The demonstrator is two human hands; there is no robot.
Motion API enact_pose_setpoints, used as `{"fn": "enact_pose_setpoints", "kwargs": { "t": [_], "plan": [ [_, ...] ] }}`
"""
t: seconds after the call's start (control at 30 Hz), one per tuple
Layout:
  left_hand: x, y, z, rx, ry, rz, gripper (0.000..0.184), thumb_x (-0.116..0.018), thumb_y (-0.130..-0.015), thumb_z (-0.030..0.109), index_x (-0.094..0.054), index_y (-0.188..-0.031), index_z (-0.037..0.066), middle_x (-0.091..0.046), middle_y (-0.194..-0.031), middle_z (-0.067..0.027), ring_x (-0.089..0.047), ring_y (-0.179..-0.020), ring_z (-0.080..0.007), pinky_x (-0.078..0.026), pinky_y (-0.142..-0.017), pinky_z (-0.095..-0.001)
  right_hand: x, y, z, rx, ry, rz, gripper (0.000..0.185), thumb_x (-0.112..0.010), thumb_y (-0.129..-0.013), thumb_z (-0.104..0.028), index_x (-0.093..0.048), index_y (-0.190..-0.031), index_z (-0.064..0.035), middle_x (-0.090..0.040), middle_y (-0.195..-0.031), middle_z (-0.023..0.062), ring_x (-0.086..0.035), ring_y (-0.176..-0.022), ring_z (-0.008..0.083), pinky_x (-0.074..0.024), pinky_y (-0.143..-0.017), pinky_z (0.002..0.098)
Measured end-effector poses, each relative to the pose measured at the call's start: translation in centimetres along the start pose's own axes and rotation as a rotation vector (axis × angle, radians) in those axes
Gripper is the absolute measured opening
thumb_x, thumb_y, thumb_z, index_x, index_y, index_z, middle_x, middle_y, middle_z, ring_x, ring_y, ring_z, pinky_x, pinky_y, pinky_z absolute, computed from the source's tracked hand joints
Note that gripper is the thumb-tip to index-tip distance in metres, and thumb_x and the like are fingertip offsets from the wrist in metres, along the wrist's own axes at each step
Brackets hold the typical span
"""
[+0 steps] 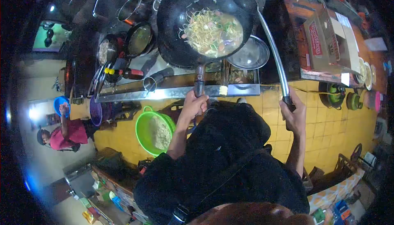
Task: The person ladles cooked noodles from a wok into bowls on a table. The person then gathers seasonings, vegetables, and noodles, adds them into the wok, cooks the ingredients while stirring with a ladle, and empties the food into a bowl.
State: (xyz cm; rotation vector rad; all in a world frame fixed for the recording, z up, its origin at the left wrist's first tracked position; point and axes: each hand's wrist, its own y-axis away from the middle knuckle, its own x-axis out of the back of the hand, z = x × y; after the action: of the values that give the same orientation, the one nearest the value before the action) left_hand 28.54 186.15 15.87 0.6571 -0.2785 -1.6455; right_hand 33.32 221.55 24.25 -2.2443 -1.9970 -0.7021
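My left hand (193, 106) is wrapped around the short handle of a large black wok (174, 40). Inside the wok lie noodles (205, 28) in a brothy liquid, with green bits and pinkish pieces. My right hand (294, 114) grips the dark end of a long steel-handled ladle (271, 40). Its shaft runs up past the wok's right side, and its dark head sits over the upper right of the wok. Below the wok's right edge is a round metal lid or pan (252, 54).
On the left of the stove are a pan of liquid (140, 39), a metal pot (129, 9) and a sauce bottle (132, 74). A green basin (141, 137) of pale food stands below. A cardboard box (324, 40) sits at right. Another person (69, 134) is at left.
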Motion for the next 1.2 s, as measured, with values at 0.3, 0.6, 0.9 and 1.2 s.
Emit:
{"fn": "enact_pose_setpoints", "kwargs": {
  "t": [0.3, 0.6, 0.9, 1.2],
  "plan": [
    [0.5, -2.3, -1.4, -0.009, -0.058, 0.092, 0.020, -0.059, -0.080, -0.003, -0.043, -0.085, 0.007, -0.043, -0.057, -0.0015, -0.042, -0.041, -0.0109, -0.038, -0.038, -0.0272, 0.1, 0.7, 1.9, 0.000, -0.068, 0.037, 0.056, -0.061, -0.083, 0.001, -0.046, -0.136, -0.0081, -0.048, -0.068, -0.0026, -0.042, -0.052, 0.0047, -0.0381, -0.044, 0.0224],
    [0.0, -3.1, -1.8, -0.057, -0.090, 0.122, 0.021, -0.060, -0.081, -0.002, -0.042, -0.087, 0.007, -0.044, -0.058, -0.0017, -0.044, -0.042, -0.0105, -0.038, -0.037, -0.0269, 0.5, 0.7, 2.1, 0.020, -0.056, 0.034, 0.055, -0.062, -0.083, 0.001, -0.047, -0.135, -0.0065, -0.046, -0.068, -0.0032, -0.040, -0.053, 0.0042, -0.0360, -0.046, 0.0213],
    [-0.6, -4.7, -2.6, -0.096, -0.223, 0.132, 0.022, -0.061, -0.080, 0.000, -0.041, -0.086, 0.007, -0.044, -0.057, -0.0016, -0.044, -0.042, -0.0101, -0.039, -0.038, -0.0261, 1.7, 0.2, 3.5, 0.008, -0.112, 0.032, 0.054, -0.062, -0.083, 0.000, -0.047, -0.135, -0.0059, -0.046, -0.069, -0.0039, -0.040, -0.054, 0.0042, -0.0361, -0.046, 0.0210],
    [-1.1, -5.3, -2.9, -0.161, -0.182, 0.135, 0.021, -0.061, -0.080, 0.002, -0.041, -0.085, 0.006, -0.045, -0.055, -0.0022, -0.044, -0.041, -0.0103, -0.039, -0.037, -0.0266, 2.0, 0.1, 4.5, -0.001, -0.081, 0.061, 0.053, -0.063, -0.083, -0.001, -0.048, -0.133, -0.0050, -0.046, -0.068, -0.0036, -0.041, -0.055, 0.0044, -0.0372, -0.046, 0.0214]
  ]
}}
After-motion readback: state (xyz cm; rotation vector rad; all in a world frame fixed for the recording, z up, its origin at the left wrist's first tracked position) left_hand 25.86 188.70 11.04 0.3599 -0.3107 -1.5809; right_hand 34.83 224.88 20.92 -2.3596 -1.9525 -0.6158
